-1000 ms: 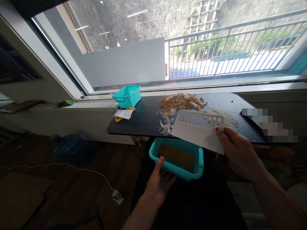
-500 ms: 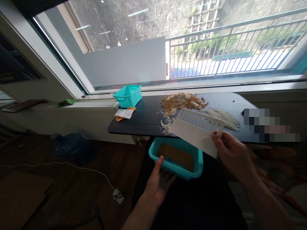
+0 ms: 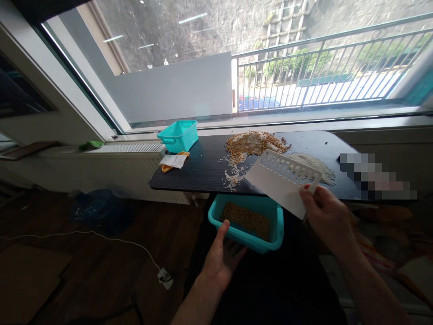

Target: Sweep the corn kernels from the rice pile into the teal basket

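My left hand (image 3: 221, 259) grips the near side of a turquoise plastic basket (image 3: 280, 228), thumb over the rim and fingers underneath. Soybean-like tan beans (image 3: 248, 220) cover part of its bottom. My right hand (image 3: 326, 216) is closed on the right end of a flat white slotted scraper (image 3: 279, 187), held tilted above the table edge and the basket. Behind the scraper, a heap of tan beans mixed with white grains (image 3: 255, 143) lies on the dark table (image 3: 206, 169). A pile of white rice-like grains (image 3: 313, 164) sits to its right, partly covered by the scraper.
A second turquoise basket (image 3: 179, 135) stands at the table's back left. In front of it lies a white paper with an orange wrapper (image 3: 173, 161). A window with a railing is behind the table. A power strip (image 3: 165, 277) and cable lie on the floor.
My right hand has shifted the scraper slightly to the right and changed its tilt a little. The left hand keeps its hold on the basket. The whole view has drifted slightly.
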`<move>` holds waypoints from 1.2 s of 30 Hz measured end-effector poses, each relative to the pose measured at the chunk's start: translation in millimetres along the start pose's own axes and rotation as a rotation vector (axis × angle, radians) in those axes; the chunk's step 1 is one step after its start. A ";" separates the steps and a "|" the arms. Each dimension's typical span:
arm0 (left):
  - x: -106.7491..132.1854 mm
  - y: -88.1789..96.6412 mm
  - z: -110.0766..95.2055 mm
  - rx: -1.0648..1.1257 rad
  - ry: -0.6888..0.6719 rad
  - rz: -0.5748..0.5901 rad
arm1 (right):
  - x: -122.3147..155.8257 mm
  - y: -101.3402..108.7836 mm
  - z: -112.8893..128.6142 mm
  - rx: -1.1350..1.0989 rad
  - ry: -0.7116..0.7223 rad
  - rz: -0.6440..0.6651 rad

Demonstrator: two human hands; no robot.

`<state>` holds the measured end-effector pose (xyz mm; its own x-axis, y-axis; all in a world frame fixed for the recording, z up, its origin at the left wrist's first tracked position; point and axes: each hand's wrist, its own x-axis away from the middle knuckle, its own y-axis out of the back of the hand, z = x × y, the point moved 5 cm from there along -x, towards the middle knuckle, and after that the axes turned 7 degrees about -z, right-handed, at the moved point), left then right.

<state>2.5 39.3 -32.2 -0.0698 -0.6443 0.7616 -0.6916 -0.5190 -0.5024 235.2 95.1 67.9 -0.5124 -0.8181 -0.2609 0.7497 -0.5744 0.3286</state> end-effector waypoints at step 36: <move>-1.8 2.4 -8.2 0.008 -0.012 0.009 | -3.5 -3.1 4.1 -0.044 0.014 0.160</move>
<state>-4.9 43.9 -31.4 -0.0676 -0.6556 0.7520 -0.6850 -0.5175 -0.5128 232.9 99.7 71.5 -0.3793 -0.8986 -0.2208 0.8391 -0.4346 0.3273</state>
